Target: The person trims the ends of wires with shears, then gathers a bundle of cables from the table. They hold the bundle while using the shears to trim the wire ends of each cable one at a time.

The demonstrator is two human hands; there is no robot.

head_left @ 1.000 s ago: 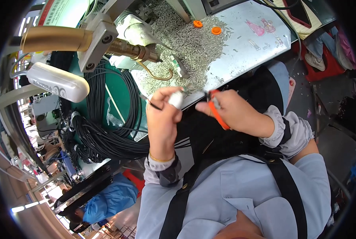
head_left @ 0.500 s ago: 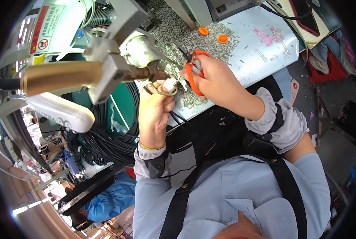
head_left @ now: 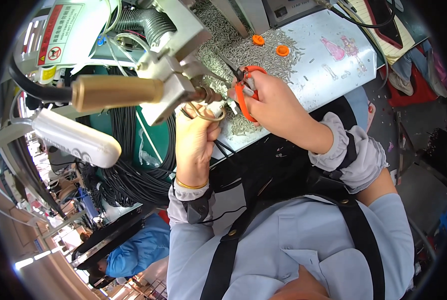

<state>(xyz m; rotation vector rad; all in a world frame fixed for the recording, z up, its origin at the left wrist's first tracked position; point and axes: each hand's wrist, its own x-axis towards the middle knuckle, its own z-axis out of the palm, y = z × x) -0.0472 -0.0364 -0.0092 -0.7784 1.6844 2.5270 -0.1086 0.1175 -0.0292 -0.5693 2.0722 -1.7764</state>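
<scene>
A pale desk [head_left: 343,75] is strewn across its middle with small silvery pieces [head_left: 293,65], among which two orange rings [head_left: 282,47] are seen. Orange-handled scissors [head_left: 241,96] are gripped by the right hand [head_left: 276,97] over the desk, their dark blades pointed toward the far left. A black cable [head_left: 224,147] is held in the closed left hand [head_left: 196,137], whose pinched fingertips are partly hidden by a curved metal tube [head_left: 213,119] beneath a machine's brass-coloured cylinder [head_left: 116,93]. At left, a coil of black cables [head_left: 133,182] is laid on a green surface [head_left: 156,135].
</scene>
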